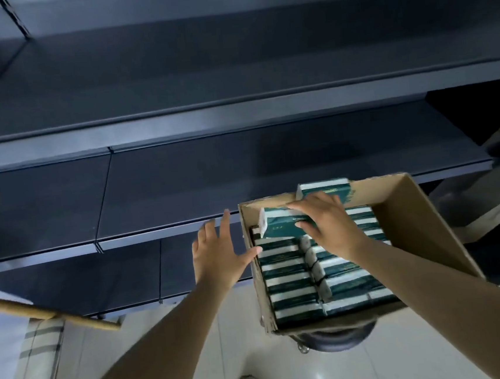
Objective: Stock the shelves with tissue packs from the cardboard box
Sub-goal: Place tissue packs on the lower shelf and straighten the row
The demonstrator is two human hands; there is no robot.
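In the head view, a cardboard box [402, 202] full of green and white tissue packs is seen resting on a dark round stool [339, 338], and the shelves [180, 180] in front of it are bare. The right hand [328, 221] is closed as a grip on two tissue packs at the far left corner of the box. One lifted pack [279, 224] is held under the fingers and thumb, tilted, with its white end poking out to the left. The second lifted pack [323, 190] sits just behind the fingers, up at the far edge of the box, and only a little of it is covered by the hand, so how well it is held cannot be told. The left hand [221, 253] is spread wide and holds nothing; its thumb touches the left wall of the box. A slip could happen here: two packs are held by one hand, and the far one may be dropped onto the floor or back into the box if it is pinched too loosely. The box may also be tipped or pushed off the small stool if its left wall is pressed hard. The rest of the packs [288, 280] lie in neat rows lower in the box, below the grip.
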